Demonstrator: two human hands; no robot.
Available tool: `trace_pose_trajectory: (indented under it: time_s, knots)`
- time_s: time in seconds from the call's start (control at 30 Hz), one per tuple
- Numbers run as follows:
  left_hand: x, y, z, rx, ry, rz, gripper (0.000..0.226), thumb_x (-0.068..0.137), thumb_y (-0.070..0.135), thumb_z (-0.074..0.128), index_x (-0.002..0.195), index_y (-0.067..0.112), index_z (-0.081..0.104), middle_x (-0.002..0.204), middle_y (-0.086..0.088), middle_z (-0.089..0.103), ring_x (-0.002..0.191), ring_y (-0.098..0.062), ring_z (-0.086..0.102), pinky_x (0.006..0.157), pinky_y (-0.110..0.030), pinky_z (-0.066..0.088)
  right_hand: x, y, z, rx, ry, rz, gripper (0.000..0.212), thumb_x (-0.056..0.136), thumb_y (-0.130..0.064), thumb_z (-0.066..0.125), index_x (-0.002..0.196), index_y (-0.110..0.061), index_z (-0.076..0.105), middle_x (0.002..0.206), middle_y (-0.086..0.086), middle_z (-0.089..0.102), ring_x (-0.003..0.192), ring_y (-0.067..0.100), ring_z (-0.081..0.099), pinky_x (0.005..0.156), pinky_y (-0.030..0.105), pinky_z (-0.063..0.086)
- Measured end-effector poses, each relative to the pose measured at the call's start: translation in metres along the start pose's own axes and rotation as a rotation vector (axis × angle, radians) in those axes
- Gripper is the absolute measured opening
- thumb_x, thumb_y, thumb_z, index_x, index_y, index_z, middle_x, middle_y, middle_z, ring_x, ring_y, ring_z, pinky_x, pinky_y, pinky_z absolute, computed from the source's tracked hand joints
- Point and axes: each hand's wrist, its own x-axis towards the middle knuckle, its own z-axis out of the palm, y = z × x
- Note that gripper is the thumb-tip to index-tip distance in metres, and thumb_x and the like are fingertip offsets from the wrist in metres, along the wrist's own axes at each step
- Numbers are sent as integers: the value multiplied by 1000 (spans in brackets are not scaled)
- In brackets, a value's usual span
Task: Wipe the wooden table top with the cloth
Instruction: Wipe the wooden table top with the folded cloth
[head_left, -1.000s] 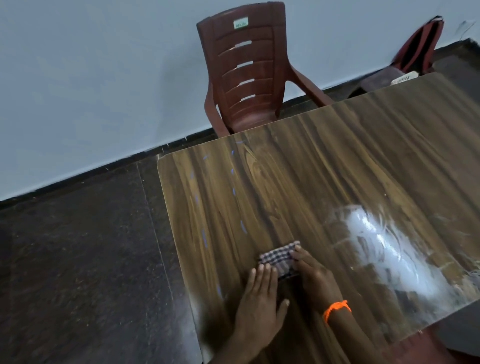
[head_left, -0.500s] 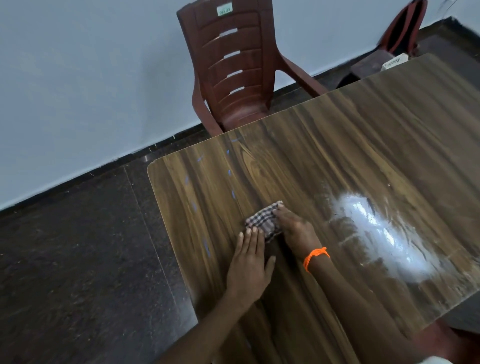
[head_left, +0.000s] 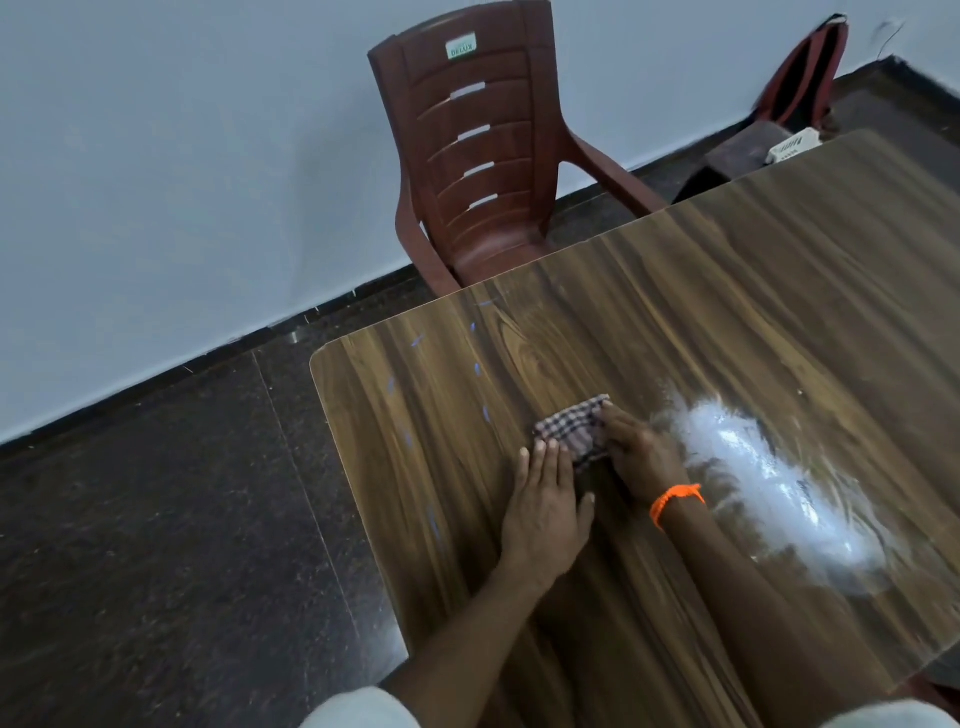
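One checked cloth lies on the table near its left end. Two hands: left hand flat, fingers straight, beside it; right hand presses it, fingers curled. One chair behind.

Camera: one wide-angle view, worn on the person's head.
Direction: it looks forward and down, tilted.
Near part: the forearms come in from the bottom edge; the wooden table top fills the right half.
Far part: the chair and wall at the top.
Shared part: no second view.
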Motion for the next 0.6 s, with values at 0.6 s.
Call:
trace_pose_trajectory:
  time_s: [0.6]
  knots:
    - [0,-5,6,43,-38,83,75,103,49,34,158,-1,21,167,-20,14,157,-30,2,128,-48,6,-23,-6,1,-23,34,59,37,72,11,69,103,-10,70,123,8,64,113,22,61,90,35,53]
